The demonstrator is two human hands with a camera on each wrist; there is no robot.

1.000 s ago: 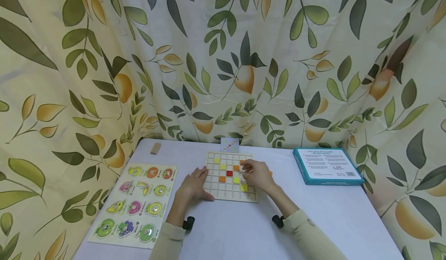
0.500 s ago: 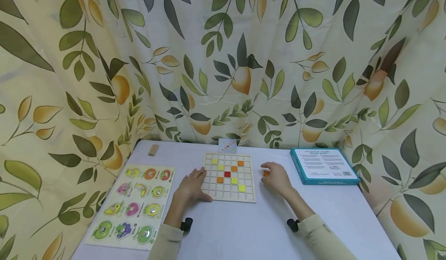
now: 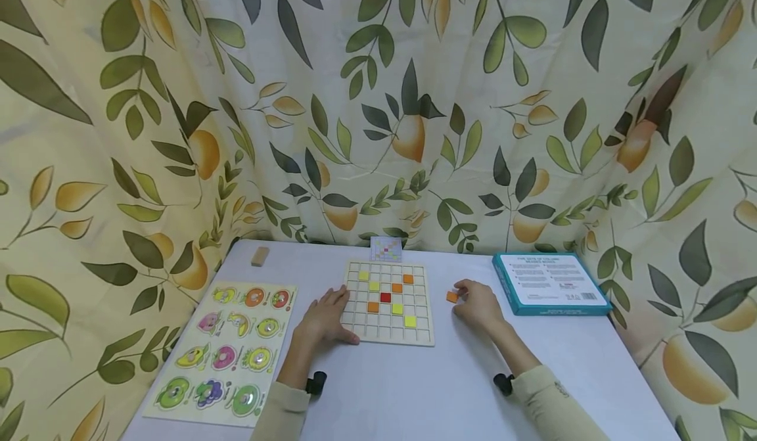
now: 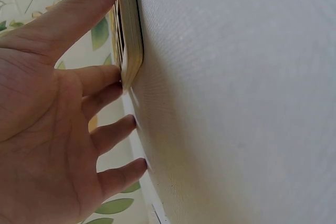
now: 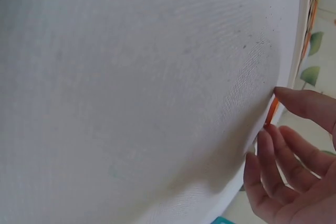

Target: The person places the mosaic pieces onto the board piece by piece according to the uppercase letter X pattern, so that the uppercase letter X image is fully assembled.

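A square wooden grid board (image 3: 384,331) lies mid-table, with one red tile (image 3: 386,298), several yellow tiles (image 3: 410,321) and three orange tiles (image 3: 408,278) in its cells. My left hand (image 3: 324,316) rests at the board's left side, fingers spread. In the left wrist view its thumb and a finger touch the board's edge (image 4: 134,40). Right of the board, my right hand (image 3: 478,306) is at the loose orange tiles (image 3: 452,296). The right wrist view has an orange tile (image 5: 272,109) between its thumb and fingertips, low against the table.
A small pattern card (image 3: 386,248) stands behind the board. To the left lies a fruit-picture puzzle board (image 3: 213,346), with a small wooden block (image 3: 259,255) beyond it. A teal and white box (image 3: 552,283) lies at the right. Patterned curtain (image 3: 378,99) surrounds the table.
My right hand has left the upper right of the grid board and moved right to the loose orange tiles. An orange tile shows in the board's upper right. My left hand has stayed put.
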